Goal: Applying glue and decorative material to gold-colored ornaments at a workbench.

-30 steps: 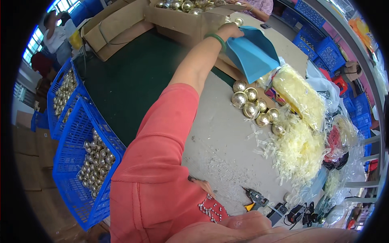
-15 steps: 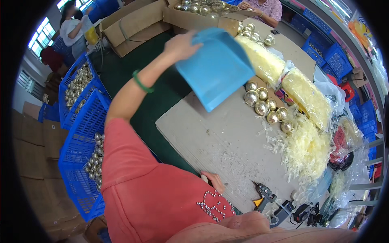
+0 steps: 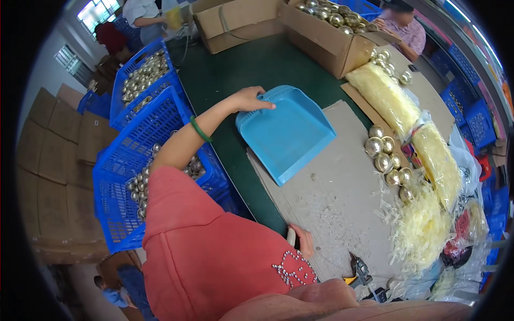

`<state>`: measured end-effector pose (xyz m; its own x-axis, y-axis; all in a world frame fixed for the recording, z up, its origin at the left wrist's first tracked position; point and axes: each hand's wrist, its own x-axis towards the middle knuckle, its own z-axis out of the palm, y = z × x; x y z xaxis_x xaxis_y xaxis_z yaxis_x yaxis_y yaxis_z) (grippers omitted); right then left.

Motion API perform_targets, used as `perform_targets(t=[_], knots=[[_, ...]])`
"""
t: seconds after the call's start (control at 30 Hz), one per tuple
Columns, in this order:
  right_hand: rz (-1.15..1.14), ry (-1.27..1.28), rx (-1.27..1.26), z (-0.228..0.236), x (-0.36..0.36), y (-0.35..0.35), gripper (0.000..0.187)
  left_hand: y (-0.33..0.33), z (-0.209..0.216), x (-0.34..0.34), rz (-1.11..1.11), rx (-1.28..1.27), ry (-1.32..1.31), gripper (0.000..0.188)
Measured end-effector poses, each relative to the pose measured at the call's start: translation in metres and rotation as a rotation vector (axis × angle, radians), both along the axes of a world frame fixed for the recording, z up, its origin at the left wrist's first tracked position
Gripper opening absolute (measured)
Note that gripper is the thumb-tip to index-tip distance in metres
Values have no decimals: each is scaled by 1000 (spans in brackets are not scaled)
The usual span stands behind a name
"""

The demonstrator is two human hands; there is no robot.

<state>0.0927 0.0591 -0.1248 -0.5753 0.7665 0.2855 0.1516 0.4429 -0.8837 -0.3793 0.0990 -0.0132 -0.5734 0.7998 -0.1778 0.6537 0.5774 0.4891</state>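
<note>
My left hand, with a green bangle on its wrist, is closed around the handle end of a blue dustpan. The dustpan's front edge lies over the near-left part of a grey cardboard sheet; I cannot tell whether it touches. Close to my body, my right hand is partly hidden by my red shirt. Its fingers curl by a pale, stick-like handle, whose other end is out of sight. Beyond that hand, clear scraps are strewn on the cardboard.
A glue gun lies at the front. Golden balls, shredded yellow filler and its bags line the right. Blue crates of balls stand left, a cardboard box at the back. Other people are beyond the table.
The dustpan in my left hand has come down and nearer over the cardboard's left edge. My view has shifted, so the table sits further right. My right hand keeps near my body.
</note>
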Motion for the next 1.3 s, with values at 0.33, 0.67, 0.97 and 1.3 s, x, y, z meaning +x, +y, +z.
perform_targets(t=[0.33, 0.67, 0.97, 1.3], knots=[[-3, 59, 11, 10, -3, -2, 23, 25, -3, -16, 39, -83, -266, 60], [-56, 37, 31, 13, -8, -10, 22, 18, 6, -5, 38, -155, -344, 70], [-30, 39, -8, 9, -5, -13, 15, -53, 35, 0, 156, 352, -475, 66], [22, 20, 177, 9, -6, -15, 16, -406, 142, 42, 685, 776, -300, 79]])
